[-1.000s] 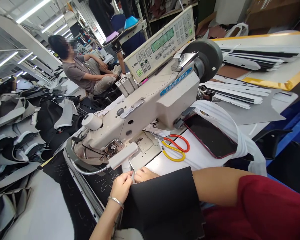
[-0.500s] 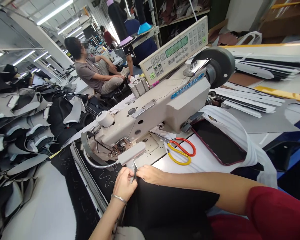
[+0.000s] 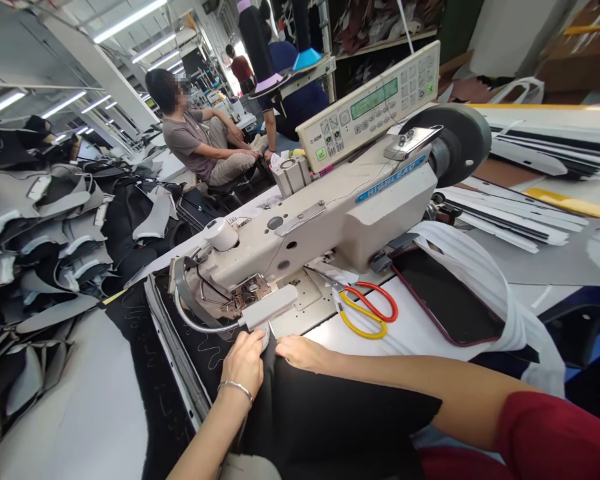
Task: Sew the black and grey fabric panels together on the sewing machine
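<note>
Fig.: handwork at sewing m/c (image 3: pixel 300 223). Your L hand (image 3: pixel 243 365), w/ silver bracelet (image 3: pixel 237 387), sits nr tabletop's (image 3: pixel 405 343) near edge; its grip is closed, thumb & fingers pinched on upper edge of black fabric (image 3: pixel 330 420). A small grey bit shows at those fingertips; can't tell what it is. Your R hand (image 3: pixel 303 353) is just beside, apart from L; its grip is also closed, fingers curled on same fabric edge. Btw. hands, a thin pointed tip (image 3: pixel 272 329) sticks up; remainder hidden. Fabric spreads from both hands toward you, nr tabletop's near edge. Pale bar attachment (image 3: pixel 270 307), on flexible metal hose (image 3: pixel 195 323), is just beyond fingertips. To R: scissors (image 3: pixel 364 311), red & yellow handles on tabletop, blades over m/c plate; then dark-screened phone (image 3: pixel 447 293) toward near edge, w/ white tape (image 3: pixel 510 320) alongside. Background: seated co-worker (image 3: pixel 195 143).
</note>
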`<state>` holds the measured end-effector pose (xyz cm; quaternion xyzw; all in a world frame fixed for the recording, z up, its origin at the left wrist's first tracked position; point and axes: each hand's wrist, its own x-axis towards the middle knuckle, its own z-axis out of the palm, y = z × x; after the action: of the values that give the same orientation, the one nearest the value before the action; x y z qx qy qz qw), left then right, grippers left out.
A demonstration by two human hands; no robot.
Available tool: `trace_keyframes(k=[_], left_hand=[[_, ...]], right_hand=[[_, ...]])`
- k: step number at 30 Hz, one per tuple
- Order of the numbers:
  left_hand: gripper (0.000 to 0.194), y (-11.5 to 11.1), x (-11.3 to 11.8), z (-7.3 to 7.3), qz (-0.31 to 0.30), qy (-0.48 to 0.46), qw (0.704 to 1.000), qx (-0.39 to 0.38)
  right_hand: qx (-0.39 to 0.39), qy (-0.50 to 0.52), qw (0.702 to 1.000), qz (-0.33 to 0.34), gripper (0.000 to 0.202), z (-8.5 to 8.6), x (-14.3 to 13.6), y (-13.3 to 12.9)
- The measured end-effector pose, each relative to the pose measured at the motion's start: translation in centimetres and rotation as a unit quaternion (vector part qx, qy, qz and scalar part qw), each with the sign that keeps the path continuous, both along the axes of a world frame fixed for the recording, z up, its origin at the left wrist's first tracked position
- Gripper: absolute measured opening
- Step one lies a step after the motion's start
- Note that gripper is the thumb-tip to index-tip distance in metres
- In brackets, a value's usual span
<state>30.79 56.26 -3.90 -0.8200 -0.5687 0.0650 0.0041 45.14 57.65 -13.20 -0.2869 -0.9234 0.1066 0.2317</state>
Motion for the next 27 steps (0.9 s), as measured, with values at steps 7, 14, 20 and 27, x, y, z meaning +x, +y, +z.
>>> trace_keyframes(k=[7,14,20,27], left_hand=[[0.041,1.0,1.2,1.2,0.091,0.009,0.990,-0.105],[0.038,1.3,1.7,0.9,0.160,-0.007,0.980,-0.117],[0.039,2.6,2.4,1.6,0.216,0.040,0.963,-0.154],[0.051,2.0,2.1,2.9,0.141,0.112,0.971,-0.156]], right_hand=[[0.001,0.021,1.000,-0.010,0.011,-0.7,-0.2,-0.1],[0.011,0.024,0.999,-0.028,0.011,-0.5,-0.2,-0.2],[0.018,0.025,0.999,-0.017,0.013,0.4,-0.1,1.2],[0.001,0.012,1.000,-0.023,0.013,1.4,0.1,1.3]])
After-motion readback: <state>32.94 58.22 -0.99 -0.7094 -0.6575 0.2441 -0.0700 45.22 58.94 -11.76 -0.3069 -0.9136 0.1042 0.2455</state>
